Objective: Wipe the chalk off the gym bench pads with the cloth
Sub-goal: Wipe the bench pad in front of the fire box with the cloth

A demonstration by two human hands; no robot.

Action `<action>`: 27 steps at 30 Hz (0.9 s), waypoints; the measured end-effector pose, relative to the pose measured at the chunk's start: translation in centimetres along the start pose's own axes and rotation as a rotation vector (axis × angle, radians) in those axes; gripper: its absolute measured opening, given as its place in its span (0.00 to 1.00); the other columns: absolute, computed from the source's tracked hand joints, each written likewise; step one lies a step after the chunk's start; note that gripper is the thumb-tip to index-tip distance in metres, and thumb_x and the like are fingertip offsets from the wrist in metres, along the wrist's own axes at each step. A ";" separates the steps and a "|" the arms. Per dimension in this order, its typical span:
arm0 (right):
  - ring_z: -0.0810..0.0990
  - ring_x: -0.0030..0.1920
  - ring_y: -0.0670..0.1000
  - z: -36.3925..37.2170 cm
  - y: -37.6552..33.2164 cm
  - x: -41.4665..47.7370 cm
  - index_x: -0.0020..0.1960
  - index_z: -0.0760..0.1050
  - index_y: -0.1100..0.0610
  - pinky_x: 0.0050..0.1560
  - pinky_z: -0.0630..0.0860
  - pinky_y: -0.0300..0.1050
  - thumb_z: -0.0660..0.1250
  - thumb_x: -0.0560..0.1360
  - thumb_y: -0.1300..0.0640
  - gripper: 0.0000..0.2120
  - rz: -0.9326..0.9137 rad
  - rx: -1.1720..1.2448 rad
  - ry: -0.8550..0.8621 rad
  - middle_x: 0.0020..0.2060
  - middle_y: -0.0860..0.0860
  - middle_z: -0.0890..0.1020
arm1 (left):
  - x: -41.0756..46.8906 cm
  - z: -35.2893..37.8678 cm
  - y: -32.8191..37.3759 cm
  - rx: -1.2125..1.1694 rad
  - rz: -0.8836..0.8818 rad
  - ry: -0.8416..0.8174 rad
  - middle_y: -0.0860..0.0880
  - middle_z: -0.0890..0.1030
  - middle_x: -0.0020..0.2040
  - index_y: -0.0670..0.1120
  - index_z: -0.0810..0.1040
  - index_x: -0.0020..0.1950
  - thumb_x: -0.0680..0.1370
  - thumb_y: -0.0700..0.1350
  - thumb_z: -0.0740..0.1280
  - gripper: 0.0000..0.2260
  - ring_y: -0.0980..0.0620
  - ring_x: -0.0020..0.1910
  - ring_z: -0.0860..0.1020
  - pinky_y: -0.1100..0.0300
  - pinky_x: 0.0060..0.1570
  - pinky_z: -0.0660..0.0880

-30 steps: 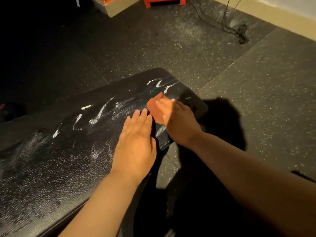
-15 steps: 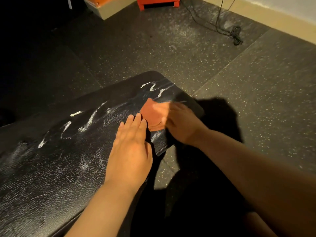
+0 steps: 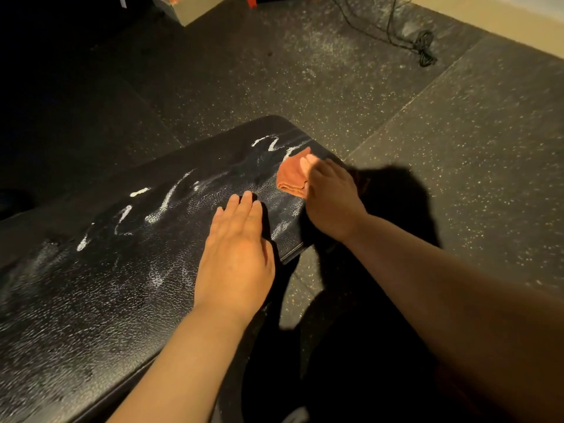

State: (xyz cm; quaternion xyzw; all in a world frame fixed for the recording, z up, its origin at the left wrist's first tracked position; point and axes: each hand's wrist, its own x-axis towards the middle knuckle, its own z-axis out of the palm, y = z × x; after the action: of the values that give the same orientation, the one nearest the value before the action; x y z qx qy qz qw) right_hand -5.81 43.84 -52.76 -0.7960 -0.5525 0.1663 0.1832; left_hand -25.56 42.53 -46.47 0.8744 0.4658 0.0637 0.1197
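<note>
1. The left hand (image 3: 235, 254) lies palm-down on the black bench pad (image 3: 91, 285), fingers straight and together, holding nothing; its forearm crosses the pad's near edge.
2. The right hand (image 3: 331, 203) reaches in over the pad's right-hand edge and presses the orange cloth (image 3: 291, 175) flat under extended fingers rather than gripping it.
3. The cloth sits on the pad near its rounded far end, folded, with one corner pointing toward that end.
4. The pad's long axis runs from the lower left up to the right. White chalk marks (image 3: 164, 206) trail along it, some just beyond the cloth.
5. The right fingertips are blurred, and that hand covers part of the cloth. The pad's left end is cut off and lost in darkness.
</note>
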 end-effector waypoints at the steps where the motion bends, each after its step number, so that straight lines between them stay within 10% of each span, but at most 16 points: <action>1: 0.70 0.69 0.63 0.2 -1.5 -0.6 0.68 0.70 0.61 0.73 0.63 0.57 0.58 0.72 0.62 0.24 -0.045 0.006 -0.009 0.65 0.59 0.75 | 0.0 -0.1 0.1 -0.012 -0.008 0.006 0.46 0.58 0.81 0.42 0.61 0.79 0.81 0.42 0.59 0.26 0.49 0.81 0.51 0.52 0.80 0.46; 6: 0.71 0.66 0.58 -0.6 -2.0 -4.4 0.70 0.73 0.57 0.69 0.67 0.56 0.54 0.78 0.50 0.25 -0.331 0.071 -0.068 0.66 0.56 0.75 | -0.3 -0.8 0.1 -0.105 -0.052 0.022 0.46 0.58 0.81 0.43 0.61 0.80 0.81 0.40 0.58 0.25 0.50 0.81 0.51 0.58 0.78 0.41; 11: 0.66 0.68 0.63 -0.3 -1.4 -2.2 0.70 0.69 0.60 0.70 0.60 0.54 0.58 0.80 0.55 0.20 0.053 0.042 0.053 0.68 0.59 0.68 | -1.4 -1.5 -0.6 -0.160 -0.048 -0.038 0.49 0.57 0.81 0.44 0.63 0.79 0.82 0.40 0.58 0.24 0.53 0.81 0.49 0.60 0.78 0.40; 15: 0.77 0.55 0.53 0.0 -6.3 -4.7 0.69 0.72 0.51 0.58 0.73 0.40 0.57 0.78 0.57 0.20 -0.355 0.240 0.007 0.61 0.51 0.74 | -2.3 -1.8 -1.1 -0.213 -0.078 -0.028 0.47 0.60 0.80 0.43 0.63 0.79 0.81 0.38 0.59 0.25 0.51 0.80 0.52 0.58 0.79 0.43; 20: 0.67 0.67 0.62 0.2 -2.5 -3.4 0.76 0.65 0.61 0.73 0.63 0.59 0.56 0.73 0.58 0.31 -0.224 -0.006 -0.054 0.66 0.59 0.70 | -2.4 -2.3 -1.5 -0.170 -0.038 -0.029 0.48 0.60 0.80 0.43 0.65 0.78 0.81 0.40 0.59 0.24 0.52 0.80 0.52 0.62 0.76 0.40; 23: 0.67 0.71 0.59 0.5 -4.5 -3.2 0.74 0.64 0.62 0.75 0.60 0.53 0.58 0.72 0.63 0.29 -0.098 0.026 -0.036 0.69 0.57 0.70 | -2.4 -2.7 -1.6 -0.198 -0.081 -0.013 0.48 0.62 0.80 0.44 0.67 0.77 0.81 0.39 0.58 0.23 0.52 0.80 0.53 0.63 0.76 0.41; 27: 0.73 0.69 0.60 1.3 -7.3 -5.0 0.73 0.69 0.60 0.70 0.71 0.56 0.54 0.78 0.58 0.24 -0.438 0.174 -0.029 0.70 0.57 0.74 | -2.0 -3.0 -1.2 -0.285 -0.078 0.000 0.55 0.62 0.78 0.49 0.64 0.78 0.80 0.36 0.58 0.26 0.55 0.78 0.57 0.57 0.79 0.47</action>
State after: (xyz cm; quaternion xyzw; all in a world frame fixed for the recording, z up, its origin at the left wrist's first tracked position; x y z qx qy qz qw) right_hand -14.07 41.61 -50.12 -0.6358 -0.6983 0.1809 0.2746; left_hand -28.30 41.94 -43.88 0.8298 0.4857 0.1246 0.2451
